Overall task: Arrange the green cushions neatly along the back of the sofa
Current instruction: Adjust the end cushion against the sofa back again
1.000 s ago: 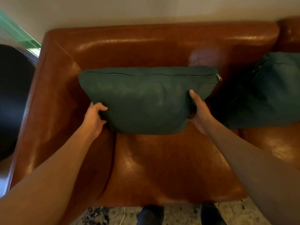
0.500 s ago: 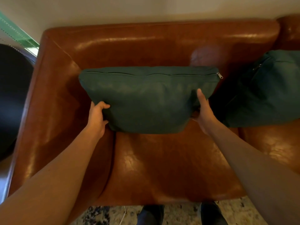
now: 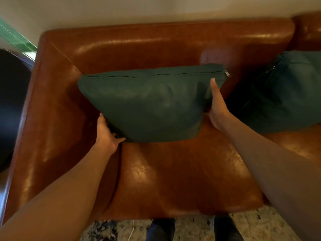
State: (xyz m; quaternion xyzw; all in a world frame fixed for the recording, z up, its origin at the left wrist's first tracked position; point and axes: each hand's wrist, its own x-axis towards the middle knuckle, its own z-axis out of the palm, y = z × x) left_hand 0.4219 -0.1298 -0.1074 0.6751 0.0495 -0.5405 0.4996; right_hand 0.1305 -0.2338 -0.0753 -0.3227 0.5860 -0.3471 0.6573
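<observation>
A dark green cushion (image 3: pixel 147 105) stands on edge on the brown leather sofa (image 3: pixel 173 171), zipper along its top, leaning toward the backrest (image 3: pixel 156 42). My left hand (image 3: pixel 106 134) grips its lower left corner from underneath. My right hand (image 3: pixel 217 105) holds its right side, thumb pressed into the front face. A second green cushion (image 3: pixel 284 94) leans against the backrest at the right, apart from the first.
The sofa's left armrest (image 3: pixel 43 119) runs down the left. A black round object (image 3: pixel 10 108) sits beyond it. A patterned rug (image 3: pixel 199 228) and my dark shoes (image 3: pixel 161 230) show at the bottom. A pale wall (image 3: pixel 156 7) stands behind the sofa.
My right hand has slid up the cushion's right side, and my left hand has moved down under the lower left corner. The cushion's right end has tilted slightly higher.
</observation>
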